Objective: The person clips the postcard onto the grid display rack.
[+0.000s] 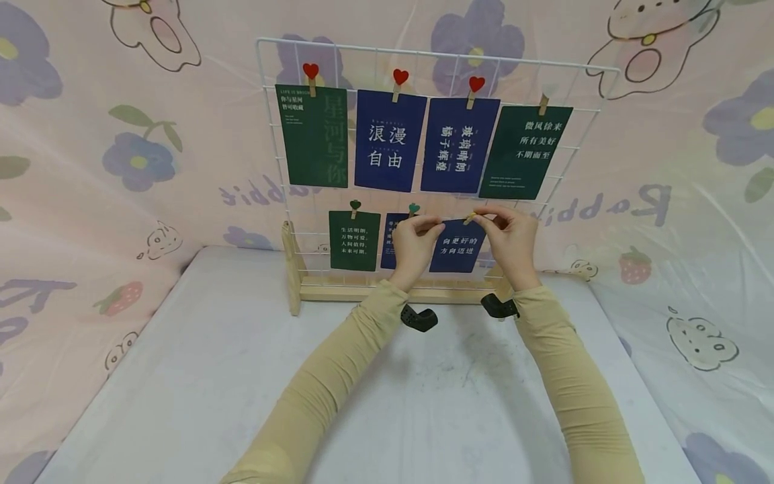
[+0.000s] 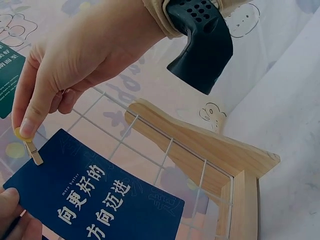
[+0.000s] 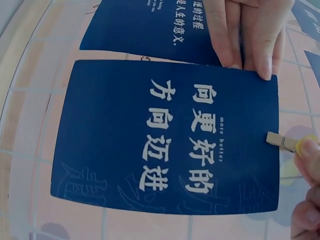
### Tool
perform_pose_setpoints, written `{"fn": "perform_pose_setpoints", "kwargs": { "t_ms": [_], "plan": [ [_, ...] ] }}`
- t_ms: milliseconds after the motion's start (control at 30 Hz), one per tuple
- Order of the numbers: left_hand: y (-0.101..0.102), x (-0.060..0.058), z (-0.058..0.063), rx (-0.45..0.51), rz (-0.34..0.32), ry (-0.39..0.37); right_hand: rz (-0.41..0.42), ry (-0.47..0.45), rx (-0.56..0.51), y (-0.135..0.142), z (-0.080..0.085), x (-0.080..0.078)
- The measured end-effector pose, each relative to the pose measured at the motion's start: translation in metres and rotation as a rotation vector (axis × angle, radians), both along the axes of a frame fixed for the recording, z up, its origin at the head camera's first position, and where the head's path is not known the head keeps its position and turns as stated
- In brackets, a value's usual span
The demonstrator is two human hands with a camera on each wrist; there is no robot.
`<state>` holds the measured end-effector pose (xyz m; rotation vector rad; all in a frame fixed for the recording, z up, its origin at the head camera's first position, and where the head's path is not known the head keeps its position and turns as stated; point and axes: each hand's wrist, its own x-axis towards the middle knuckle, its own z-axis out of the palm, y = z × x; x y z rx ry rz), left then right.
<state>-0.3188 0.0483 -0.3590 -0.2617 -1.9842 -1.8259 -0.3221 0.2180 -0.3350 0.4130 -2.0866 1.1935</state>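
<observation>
My left hand [image 1: 414, 247] pinches the upper left corner of a dark blue card [image 1: 457, 250] with white lettering, in front of the lower part of a white wire grid [image 1: 387, 49]. At the card's top edge, my right hand [image 1: 510, 236] pinches a small wooden clothespin [image 2: 34, 152] with a yellow piece on its end. The clothespin's jaws overlap the card edge in both wrist views. Whether they also grip a grid wire cannot be told. Partly behind my left hand hangs another blue card [image 3: 145, 30].
Four-cornered green and blue cards hang in an upper row, with red heart clothespins [image 1: 400, 77] on some. A green card [image 1: 354, 242] hangs lower left. Wooden feet [image 1: 292, 269] hold the grid upright on a white table [image 1: 181, 363]. Patterned cloth [image 1: 72, 168] surrounds it.
</observation>
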Motion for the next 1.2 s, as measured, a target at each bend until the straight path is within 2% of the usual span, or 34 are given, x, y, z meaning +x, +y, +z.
{"fn": "perform_pose_setpoints", "kwargs": {
  "t_ms": [300, 467, 633, 767, 900, 1200],
  "plan": [
    [0.002, -0.001, -0.001, -0.014, 0.012, -0.003, -0.052, -0.034, 0.096, -0.003, 0.001, 0.0],
    [-0.001, -0.002, -0.001, -0.01, 0.004, -0.015, -0.044, -0.038, 0.135, -0.009, 0.001, -0.001],
    [-0.005, 0.002, -0.003, 0.014, -0.032, -0.03, -0.037, -0.041, 0.076, -0.009, -0.005, 0.003],
    [-0.009, 0.005, -0.004, 0.065, -0.083, -0.02, -0.05, 0.025, 0.062, -0.006, -0.008, 0.005],
    [-0.011, 0.005, -0.007, 0.113, -0.126, -0.02, -0.017, 0.077, 0.014, -0.005, -0.013, 0.004],
    [-0.017, 0.008, -0.015, 0.135, -0.138, -0.027, 0.061, 0.06, -0.14, -0.003, -0.031, 0.011]
  ]
}}
